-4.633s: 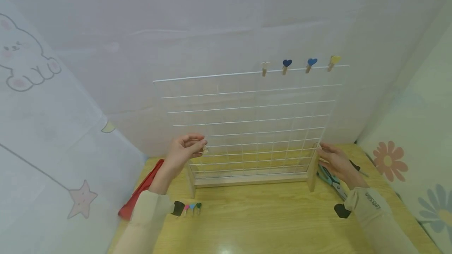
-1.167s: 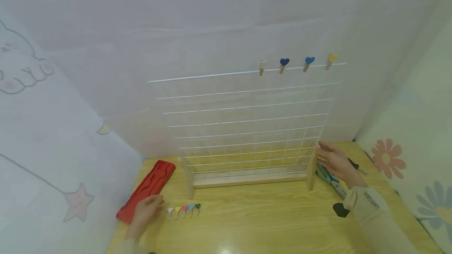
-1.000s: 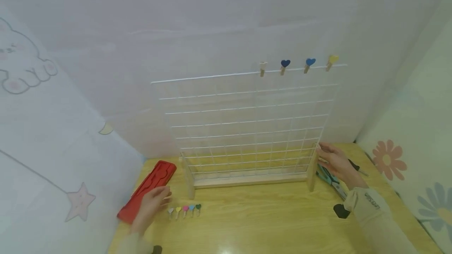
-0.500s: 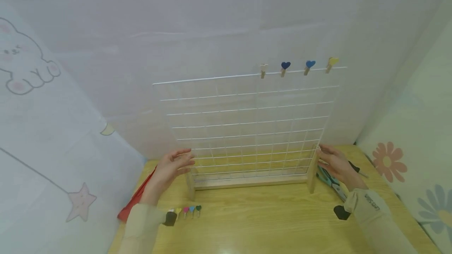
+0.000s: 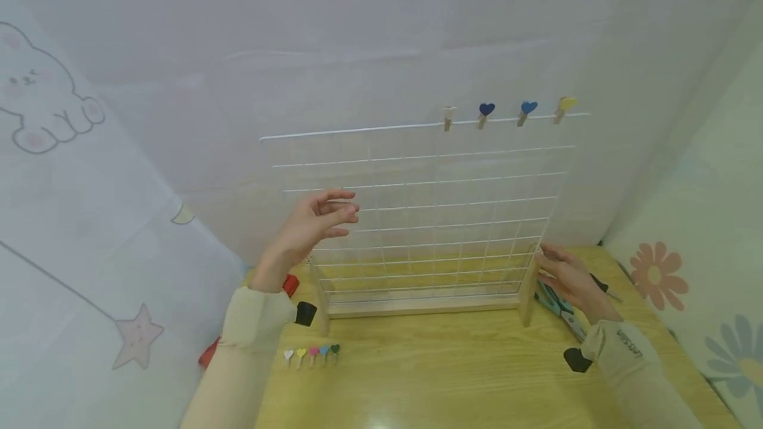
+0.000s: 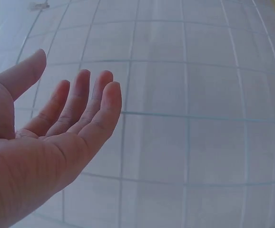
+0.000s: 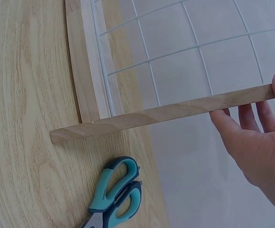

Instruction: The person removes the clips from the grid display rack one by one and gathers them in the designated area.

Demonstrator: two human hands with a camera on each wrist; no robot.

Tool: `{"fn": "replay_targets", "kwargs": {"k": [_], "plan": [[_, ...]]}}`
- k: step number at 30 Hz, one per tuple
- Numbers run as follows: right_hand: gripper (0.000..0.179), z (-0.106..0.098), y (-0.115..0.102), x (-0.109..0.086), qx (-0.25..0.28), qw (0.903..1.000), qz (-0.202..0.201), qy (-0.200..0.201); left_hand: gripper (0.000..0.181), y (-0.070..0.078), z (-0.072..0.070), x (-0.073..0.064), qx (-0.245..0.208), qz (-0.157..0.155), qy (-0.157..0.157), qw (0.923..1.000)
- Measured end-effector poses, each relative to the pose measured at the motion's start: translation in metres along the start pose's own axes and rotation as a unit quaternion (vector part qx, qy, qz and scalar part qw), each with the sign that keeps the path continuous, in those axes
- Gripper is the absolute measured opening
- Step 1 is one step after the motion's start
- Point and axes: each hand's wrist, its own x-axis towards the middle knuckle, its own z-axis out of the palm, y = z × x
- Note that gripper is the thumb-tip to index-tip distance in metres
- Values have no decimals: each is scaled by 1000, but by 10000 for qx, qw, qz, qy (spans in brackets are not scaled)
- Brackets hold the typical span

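Observation:
My left hand hovers before the left part of a white wire grid, its fingers loosely bent. Nothing lies in the palm in the left wrist view, where the hand has grid wires behind it. At the grid's right side my right hand grips the wooden upright of the stand near its top, thumb on one face and fingers on the other. Heart-topped clothespins in white, dark blue, blue and yellow are clipped along the top wire.
Several more heart clothespins lie in a row on the wood-grain table. Teal-handled scissors lie right of the stand, close to a black-handled tool. A red tray is mostly behind the left arm.
The left hand has risen from beside the red tray, past the left upright, to in front of the grid, covering more of the tray on its way. The right hand keeps its grip.

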Motion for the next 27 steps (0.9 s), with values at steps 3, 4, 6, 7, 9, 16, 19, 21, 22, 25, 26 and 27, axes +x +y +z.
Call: {"fn": "replay_targets", "kwargs": {"k": [3,4,6,7,9,16,19,21,22,25,26,27], "plan": [[77,0,-2,-2,67,10000,-6,-22,43,20,7,7,85,114,-52,9999],[77,0,-2,-2,104,9999,0,-24,43,26,10,9,135,156,-88,9997],[77,0,-3,-3,126,9999,26,-22,44,37,16,13,296,268,-168,9991],[78,0,-4,-3,122,9999,50,-17,45,43,19,16,359,330,-214,9986],[78,0,-6,-4,48,9999,114,8,45,55,27,21,536,498,-285,9969],[80,0,-9,-2,99,9998,143,16,35,101,52,41,786,1355,70,9876],[80,-2,-7,-1,85,9998,146,40,32,118,59,50,814,1660,361,9821],[79,-2,-6,0,65,9999,144,66,31,127,63,56,881,1878,530,9768],[79,-3,-6,0,64,9998,145,79,30,131,65,59,975,1963,614,9737],[79,-3,-5,0,40,9999,145,79,30,141,72,69,1394,2071,785,9652],[79,-2,-4,0,52,9998,152,75,31,144,74,72,1618,2030,823,9622],[78,-2,-4,0,68,9998,160,59,32,147,76,75,1852,1936,843,9597]]}}
